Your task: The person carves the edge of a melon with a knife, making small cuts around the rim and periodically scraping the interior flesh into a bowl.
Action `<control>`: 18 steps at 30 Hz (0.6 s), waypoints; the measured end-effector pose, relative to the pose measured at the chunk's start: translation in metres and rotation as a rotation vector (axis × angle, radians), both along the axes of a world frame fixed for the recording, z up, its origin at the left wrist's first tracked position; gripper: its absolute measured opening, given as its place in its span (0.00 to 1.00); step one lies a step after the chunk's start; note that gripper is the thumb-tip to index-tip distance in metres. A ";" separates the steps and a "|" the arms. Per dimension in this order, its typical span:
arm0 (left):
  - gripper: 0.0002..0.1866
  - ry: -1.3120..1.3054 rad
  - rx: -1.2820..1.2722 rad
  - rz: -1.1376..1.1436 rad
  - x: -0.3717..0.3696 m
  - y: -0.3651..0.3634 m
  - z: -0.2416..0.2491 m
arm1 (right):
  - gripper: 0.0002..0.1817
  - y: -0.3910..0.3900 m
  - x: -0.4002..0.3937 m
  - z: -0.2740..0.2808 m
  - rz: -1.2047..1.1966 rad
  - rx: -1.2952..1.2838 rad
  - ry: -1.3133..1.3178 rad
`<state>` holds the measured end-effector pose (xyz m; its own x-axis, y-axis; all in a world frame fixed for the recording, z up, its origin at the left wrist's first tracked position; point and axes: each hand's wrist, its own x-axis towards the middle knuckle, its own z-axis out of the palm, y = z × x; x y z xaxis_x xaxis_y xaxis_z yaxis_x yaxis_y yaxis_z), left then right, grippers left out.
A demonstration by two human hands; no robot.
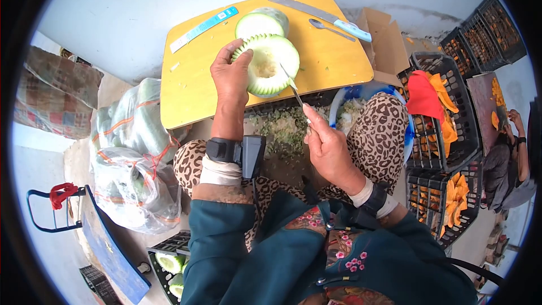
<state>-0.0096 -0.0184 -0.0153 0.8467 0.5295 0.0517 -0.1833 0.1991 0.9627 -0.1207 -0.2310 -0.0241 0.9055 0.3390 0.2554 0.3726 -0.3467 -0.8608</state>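
Observation:
My left hand (232, 73) grips the left edge of a pale green melon ring (286, 55), its rim cut into notches and its middle hollow. In my right hand (327, 149) is a small knife (296, 91), its blade tip against the right side of the ring. The ring is held over the near edge of the yellow table (197, 87). Just behind it rests a cut melon piece (259, 24) with its pale face showing.
A large knife (316, 12), a spoon (330, 29) and a blue-white strip (204, 28) lie on the table. Bagged melons (132, 164) stand left. Right are a blue-rimmed basin (334, 107), black crates (471, 107) of orange pieces and another person (511, 164).

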 end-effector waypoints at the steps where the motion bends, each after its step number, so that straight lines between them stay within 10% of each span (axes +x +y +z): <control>1: 0.16 -0.004 -0.008 -0.004 0.001 0.000 0.000 | 0.26 -0.001 -0.001 0.001 0.006 0.021 -0.015; 18: 0.18 0.045 -0.058 -0.014 0.006 0.014 -0.003 | 0.26 -0.011 0.005 0.009 0.062 0.171 0.097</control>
